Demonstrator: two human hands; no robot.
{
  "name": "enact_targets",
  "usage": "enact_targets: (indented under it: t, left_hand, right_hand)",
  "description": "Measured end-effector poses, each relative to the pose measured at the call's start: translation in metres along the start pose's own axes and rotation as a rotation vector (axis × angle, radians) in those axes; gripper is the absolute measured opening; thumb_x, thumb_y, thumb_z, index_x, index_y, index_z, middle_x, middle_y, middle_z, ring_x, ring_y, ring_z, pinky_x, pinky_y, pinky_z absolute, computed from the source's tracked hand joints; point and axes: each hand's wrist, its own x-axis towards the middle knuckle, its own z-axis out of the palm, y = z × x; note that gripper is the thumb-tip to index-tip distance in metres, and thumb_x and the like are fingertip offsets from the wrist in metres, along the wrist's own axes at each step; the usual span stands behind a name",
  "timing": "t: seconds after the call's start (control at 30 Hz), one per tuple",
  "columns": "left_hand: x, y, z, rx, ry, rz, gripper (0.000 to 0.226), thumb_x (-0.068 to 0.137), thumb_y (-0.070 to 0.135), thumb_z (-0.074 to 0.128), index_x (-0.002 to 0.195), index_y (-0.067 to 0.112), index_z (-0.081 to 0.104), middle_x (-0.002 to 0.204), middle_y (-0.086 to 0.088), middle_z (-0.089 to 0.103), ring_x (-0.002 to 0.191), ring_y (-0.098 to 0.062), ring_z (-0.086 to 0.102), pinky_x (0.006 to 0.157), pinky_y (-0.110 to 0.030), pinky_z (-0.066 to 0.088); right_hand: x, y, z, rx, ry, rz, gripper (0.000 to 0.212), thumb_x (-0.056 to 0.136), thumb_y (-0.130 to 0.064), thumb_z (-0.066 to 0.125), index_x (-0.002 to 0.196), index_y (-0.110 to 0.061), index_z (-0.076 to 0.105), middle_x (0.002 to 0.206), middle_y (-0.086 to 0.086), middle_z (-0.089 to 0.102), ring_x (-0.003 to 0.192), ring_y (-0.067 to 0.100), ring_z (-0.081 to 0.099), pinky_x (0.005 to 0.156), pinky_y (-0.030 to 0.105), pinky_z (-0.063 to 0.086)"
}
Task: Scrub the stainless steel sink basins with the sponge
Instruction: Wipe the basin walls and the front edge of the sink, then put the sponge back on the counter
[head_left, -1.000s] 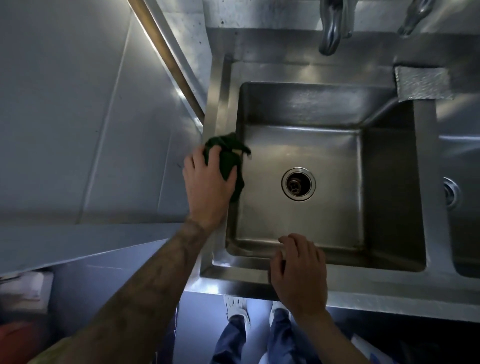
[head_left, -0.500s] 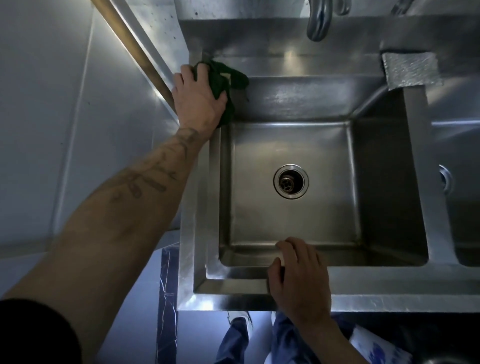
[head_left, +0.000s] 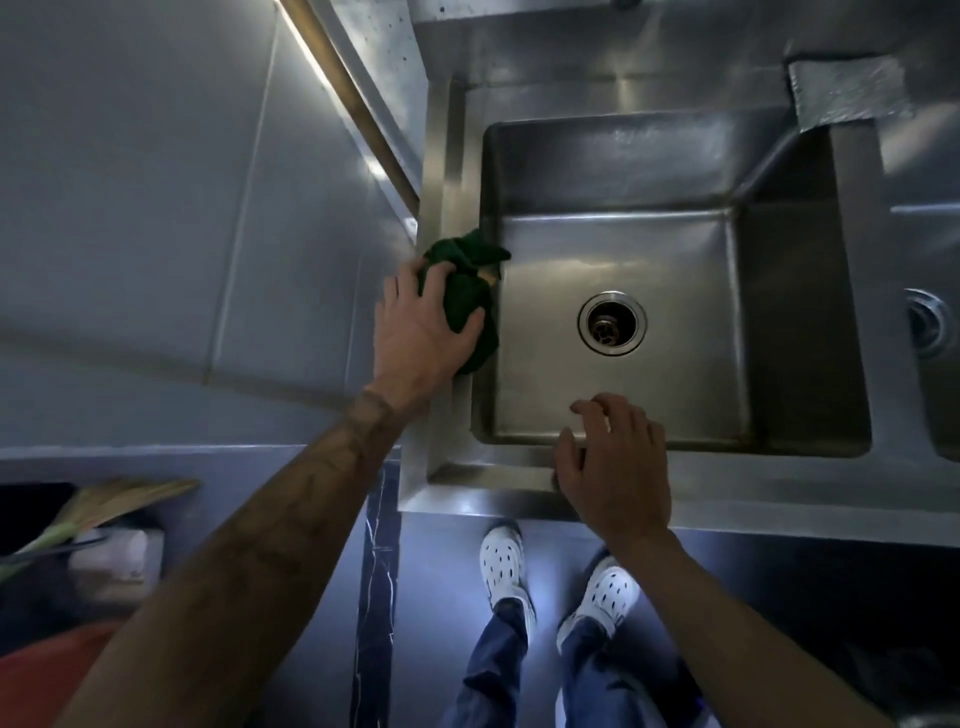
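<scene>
Plainly: left hand grips one sponge; two basins.

Grey wall panels stood at left; brass-coloured rail ran diagonally along them. Grey mesh pad lay flat at upper right. Straw broom lay at lower left, near blurred white box and red shape. White perforated clogs and blue trousers stood beside dark marbled strip.

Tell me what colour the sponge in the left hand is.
The sponge is dark green; the head view, the only one, shows it clearly.
</scene>
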Motion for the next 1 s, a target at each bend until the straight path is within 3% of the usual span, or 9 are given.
enact_targets:
  t: [0.27, 0.37, 0.5, 0.7, 0.9, 1.0]
  left_hand:
    - [-0.132, 0.005, -0.002, 0.041, -0.158, -0.125, 0.075, 0.097, 0.050, 0.069, 0.159, 0.020, 0.039, 0.161, -0.012, 0.037, 0.139, -0.034, 0.041, 0.114, -0.049, 0.043]
    - [-0.165, 0.026, 0.002, 0.055, -0.116, -0.228, 0.067, 0.102, 0.050, 0.062, 0.156, 0.015, 0.044, 0.154, -0.016, 0.045, 0.132, -0.035, 0.047, 0.110, -0.048, 0.047]
    - [-0.195, 0.070, 0.007, 0.049, -0.112, -0.306, 0.058, 0.104, 0.051, 0.058, 0.147, 0.013, 0.050, 0.139, -0.018, 0.053, 0.123, -0.033, 0.052, 0.099, -0.046, 0.053]
    - [-0.214, 0.157, 0.016, 0.041, -0.278, -0.122, 0.052, 0.102, 0.048, 0.063, 0.142, 0.017, 0.051, 0.134, -0.013, 0.053, 0.122, -0.031, 0.053, 0.095, -0.044, 0.056]
    - [-0.199, 0.281, 0.012, 0.146, -0.504, 0.284, 0.044, 0.098, 0.054, 0.063, 0.128, 0.022, 0.059, 0.123, -0.009, 0.061, 0.112, -0.030, 0.062, 0.090, -0.042, 0.056]
    - [-0.200, 0.353, 0.006, 0.166, -0.546, 0.442, 0.044, 0.092, 0.056, 0.065, 0.125, 0.028, 0.060, 0.125, -0.004, 0.060, 0.121, -0.030, 0.059, 0.093, -0.037, 0.053]
  right_hand:
    - [-0.014, 0.006, -0.033, 0.227, 0.022, 0.070, 0.037, 0.093, -0.032, 0.050, 0.121, -0.015, 0.068, 0.123, 0.009, 0.063, 0.116, 0.033, 0.058, 0.098, 0.047, 0.043]
    - [-0.036, 0.020, -0.052, 0.272, 0.040, 0.132, 0.039, 0.093, -0.033, 0.046, 0.121, -0.016, 0.068, 0.122, 0.008, 0.062, 0.117, 0.031, 0.059, 0.098, 0.046, 0.042]
    - [-0.070, 0.054, -0.077, 0.218, 0.000, 0.162, 0.032, 0.094, -0.026, 0.059, 0.124, -0.015, 0.065, 0.126, 0.008, 0.060, 0.119, 0.032, 0.056, 0.100, 0.046, 0.042]
    - [-0.111, 0.116, -0.130, 0.176, -0.057, 0.336, 0.036, 0.095, -0.027, 0.060, 0.130, -0.019, 0.062, 0.134, 0.003, 0.057, 0.126, 0.027, 0.054, 0.103, 0.045, 0.042]
    - [-0.152, 0.201, -0.203, 0.197, -0.215, 0.555, 0.052, 0.100, -0.038, 0.049, 0.151, -0.027, 0.040, 0.152, 0.002, 0.039, 0.137, 0.027, 0.042, 0.112, 0.042, 0.031]
    - [-0.177, 0.240, -0.246, 0.199, -0.237, 0.688, 0.055, 0.100, -0.044, 0.047, 0.150, -0.024, 0.038, 0.150, 0.005, 0.037, 0.135, 0.029, 0.041, 0.111, 0.043, 0.031]
